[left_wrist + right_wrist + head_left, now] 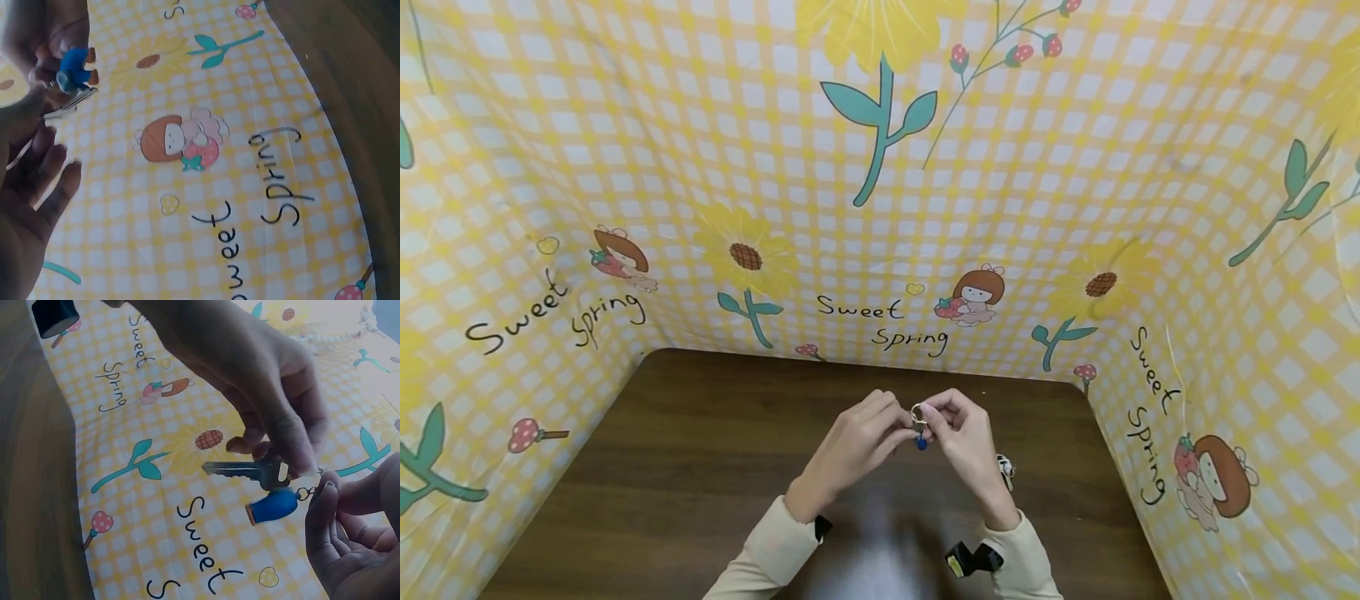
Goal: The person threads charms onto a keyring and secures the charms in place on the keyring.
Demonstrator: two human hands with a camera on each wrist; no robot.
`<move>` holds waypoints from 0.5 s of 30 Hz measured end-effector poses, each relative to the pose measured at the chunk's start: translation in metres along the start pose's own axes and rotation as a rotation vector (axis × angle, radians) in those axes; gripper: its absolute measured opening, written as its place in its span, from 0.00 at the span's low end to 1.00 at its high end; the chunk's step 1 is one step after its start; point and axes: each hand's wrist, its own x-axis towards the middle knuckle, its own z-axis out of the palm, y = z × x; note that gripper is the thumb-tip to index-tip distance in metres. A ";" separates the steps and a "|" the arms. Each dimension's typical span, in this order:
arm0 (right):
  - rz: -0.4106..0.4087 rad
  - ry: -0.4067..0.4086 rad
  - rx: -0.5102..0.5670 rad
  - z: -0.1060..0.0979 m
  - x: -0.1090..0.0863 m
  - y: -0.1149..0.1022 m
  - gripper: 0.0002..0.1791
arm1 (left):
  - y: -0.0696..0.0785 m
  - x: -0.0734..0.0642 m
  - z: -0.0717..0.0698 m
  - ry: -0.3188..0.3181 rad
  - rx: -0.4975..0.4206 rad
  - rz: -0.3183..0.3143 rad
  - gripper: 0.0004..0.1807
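My left hand (868,433) and right hand (966,437) meet above the table's middle. A gold-coloured split ring (917,412) shows between their fingertips. In the right wrist view, the left hand (262,381) pinches the head of a metal key (240,469), whose toothed blade points left. The right hand (356,531) pinches the ring end of a small chain. A blue figure charm (272,507) with brown feet dangles from that chain just below the key. The left wrist view shows the charm (75,67) too; fingers partly hide the ring.
A small silvery cluster (1005,471), perhaps keys, lies on the brown wooden table (715,450) just right of the right hand. Yellow checked cloth (880,242) stands as walls at the back and both sides. Each wrist carries a black camera mount (973,560).
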 end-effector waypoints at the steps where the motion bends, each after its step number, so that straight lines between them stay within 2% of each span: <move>1: 0.002 -0.002 0.010 0.000 0.000 0.000 0.04 | -0.001 0.000 -0.001 0.000 -0.011 0.012 0.09; 6: 0.007 -0.016 0.035 -0.002 0.001 0.000 0.04 | -0.002 -0.002 -0.001 0.006 -0.112 0.002 0.03; 9: 0.004 -0.021 0.024 -0.002 0.001 -0.001 0.03 | 0.000 -0.002 -0.001 0.006 -0.166 -0.010 0.04; 11: 0.005 -0.022 0.008 -0.001 0.000 -0.003 0.03 | 0.001 -0.002 0.000 0.015 -0.170 -0.001 0.01; 15: -0.004 -0.021 -0.032 -0.001 0.000 -0.005 0.03 | 0.003 0.000 0.000 0.032 -0.149 0.015 0.03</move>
